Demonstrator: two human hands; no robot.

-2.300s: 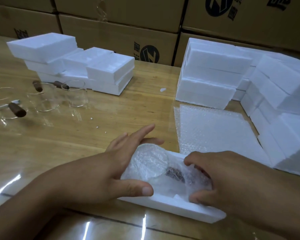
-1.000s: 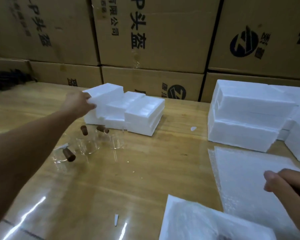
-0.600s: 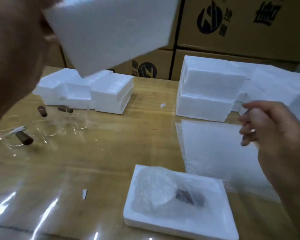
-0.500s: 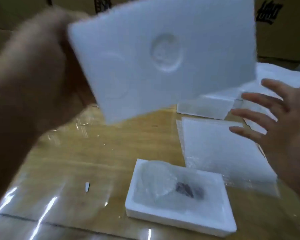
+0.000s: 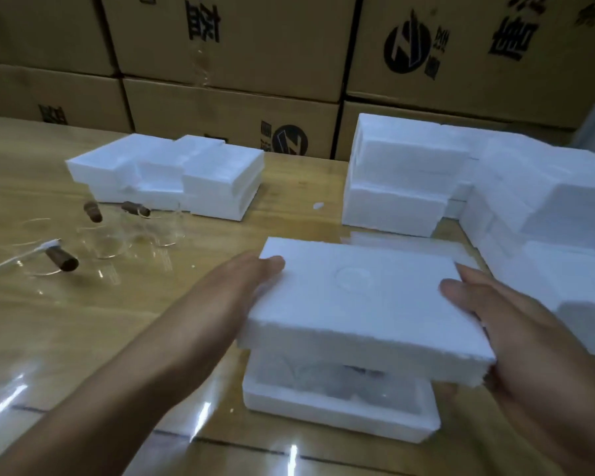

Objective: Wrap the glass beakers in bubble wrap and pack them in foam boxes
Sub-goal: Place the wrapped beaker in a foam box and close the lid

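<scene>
A white foam lid (image 5: 358,304) hovers flat just above the open foam box base (image 5: 337,410) near the table's front edge. My left hand (image 5: 234,293) grips the lid's left end with the thumb on top. My right hand (image 5: 516,338) grips its right end the same way. In the gap between lid and base, the bubble-wrapped beaker (image 5: 340,376) shows dimly inside the base. Several bare glass beakers (image 5: 107,238) with brown handles stand on the table at the left.
A low pile of foam box halves (image 5: 200,176) sits at the back left. Taller foam stacks (image 5: 402,176) and more foam boxes (image 5: 547,218) fill the right side. Cardboard cartons (image 5: 237,39) wall off the back of the wooden table (image 5: 83,321).
My left hand fetched a foam lid from the back-left pile and brought it over. Both hands now hold it level over the base with the wrapped beaker.
</scene>
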